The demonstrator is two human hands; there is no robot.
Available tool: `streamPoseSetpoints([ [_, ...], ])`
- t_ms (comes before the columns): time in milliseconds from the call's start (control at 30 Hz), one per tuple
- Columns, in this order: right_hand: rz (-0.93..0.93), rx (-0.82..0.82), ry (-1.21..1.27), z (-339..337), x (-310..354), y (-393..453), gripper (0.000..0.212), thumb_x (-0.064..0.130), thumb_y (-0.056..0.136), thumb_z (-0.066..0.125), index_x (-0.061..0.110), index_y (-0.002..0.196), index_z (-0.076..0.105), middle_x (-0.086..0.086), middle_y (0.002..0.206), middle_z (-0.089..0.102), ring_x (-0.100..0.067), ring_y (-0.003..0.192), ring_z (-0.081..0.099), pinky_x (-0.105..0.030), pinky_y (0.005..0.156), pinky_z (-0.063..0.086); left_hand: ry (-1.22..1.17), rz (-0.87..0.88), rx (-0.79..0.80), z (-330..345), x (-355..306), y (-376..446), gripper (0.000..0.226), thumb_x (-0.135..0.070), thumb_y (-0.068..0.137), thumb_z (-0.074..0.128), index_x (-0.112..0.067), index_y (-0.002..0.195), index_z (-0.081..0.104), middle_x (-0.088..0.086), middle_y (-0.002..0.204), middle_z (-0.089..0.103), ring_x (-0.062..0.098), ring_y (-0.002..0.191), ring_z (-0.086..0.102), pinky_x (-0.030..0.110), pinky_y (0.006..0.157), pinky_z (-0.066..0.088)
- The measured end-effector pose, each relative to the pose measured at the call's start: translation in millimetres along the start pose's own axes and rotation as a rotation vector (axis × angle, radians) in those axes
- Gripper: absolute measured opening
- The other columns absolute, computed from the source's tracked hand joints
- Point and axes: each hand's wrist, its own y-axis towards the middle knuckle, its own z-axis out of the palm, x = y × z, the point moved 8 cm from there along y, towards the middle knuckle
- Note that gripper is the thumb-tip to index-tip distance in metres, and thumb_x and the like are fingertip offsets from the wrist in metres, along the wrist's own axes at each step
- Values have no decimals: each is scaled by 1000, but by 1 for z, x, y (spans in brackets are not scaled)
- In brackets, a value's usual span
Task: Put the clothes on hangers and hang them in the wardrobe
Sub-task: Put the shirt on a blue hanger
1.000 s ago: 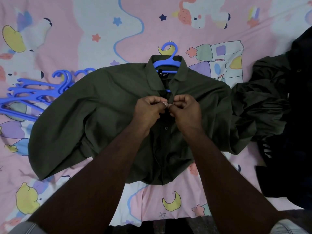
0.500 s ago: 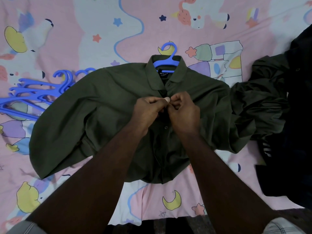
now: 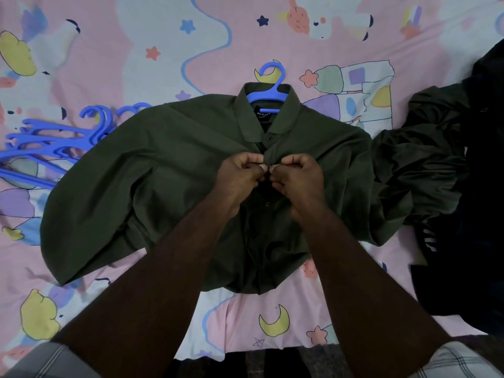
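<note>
The dark olive-green collared cloth shirt (image 3: 169,170) looks matt and finely woven, softly creased, with small dull dark buttons. The blue moulded plastic hanger (image 3: 268,91) in its collar is smooth with a faint sheen, like the heap of blue plastic hangers (image 3: 46,143). The pink cartoon-printed cotton bed sheet (image 3: 109,64) is matt. The pile of dark cloth garments (image 3: 447,170) looks matt and rumpled.

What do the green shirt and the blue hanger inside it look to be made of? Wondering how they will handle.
Green shirt: soft matte woven fabric, probably cotton or a blend; it creases and drapes limply, with no sheen. Both the left hand and the right hand pinch its button placket. Blue hanger: moulded plastic by its look, uniform colour, smooth, rounded hook, slightly glossy, likely rigid.
</note>
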Motion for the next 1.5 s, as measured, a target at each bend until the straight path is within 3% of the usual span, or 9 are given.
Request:
streamPoseSetpoints([
  [133,-216,-29,-250,-1,9,2,26,9,78,77,25,84,57,-3,80,70,-21,73,70,-37,70,60,-9,-47,-26,-2,7,4,15,-5,91,67,-1,105,69,9,84,70,8,65,63,20,59,50],
  [367,-390,-54,-348,5,15,-6,32,5,78,71,32,80,55,9,77,65,-11,72,65,-37,73,58,-69,-84,-43,-3,5,8,8,-3,85,65,-9,83,70,7,76,68,14,68,61,26,59,50],
  [667,67,68,78,8,-12,8,21,-8,86,62,13,85,56,-8,73,61,-16,60,61,-30,59,56,-78,-171,-3,2,19,6,12,-6,92,57,-16,86,59,-1,66,59,8,54,51,20,47,41],
  [900,-352,-53,-549,20,37,41,29,41,78,77,16,67,66,-1,63,68,-17,63,67,-35,68,57,312,-40,-23,2,24,16,16,-5,88,65,-17,89,56,1,77,62,14,63,54,21,55,48],
  [1000,-300,-59,-799,30,37,51,55,60,77,72,9,61,60,-5,59,61,-24,60,60,-30,58,41,444,1,18,5,25,21,21,-16,82,74,-27,80,56,3,86,70,23,80,67,38,76,57],
  [1067,-213,-116,-806,26,28,58,58,68,72,69,10,68,64,-5,67,66,-25,66,62,-28,61,41,544,13,24,5,23,22,20,-21,83,75,-28,78,57,-1,85,71,19,80,67,30,70,54],
  [1200,-84,-139,-499,15,11,60,36,41,75,71,9,61,65,-5,51,66,-24,53,69,-42,61,61,576,106,-171,-9,4,20,9,-28,87,71,-22,81,67,-11,71,64,7,67,59,14,57,40],
  [1367,56,-52,-81,10,-12,54,13,9,87,72,14,77,65,-4,66,67,-14,54,63,-26,50,51,528,426,-273,-6,-34,13,12,-17,89,68,-15,94,79,-1,91,75,11,86,65,23,80,46],
  [1500,126,12,-12,12,-21,58,14,3,89,69,12,80,63,-8,75,70,-15,60,68,-23,52,53,680,432,-212,1,-25,28,22,-16,90,66,-10,108,77,7,106,76,24,103,68,33,91,50],
])
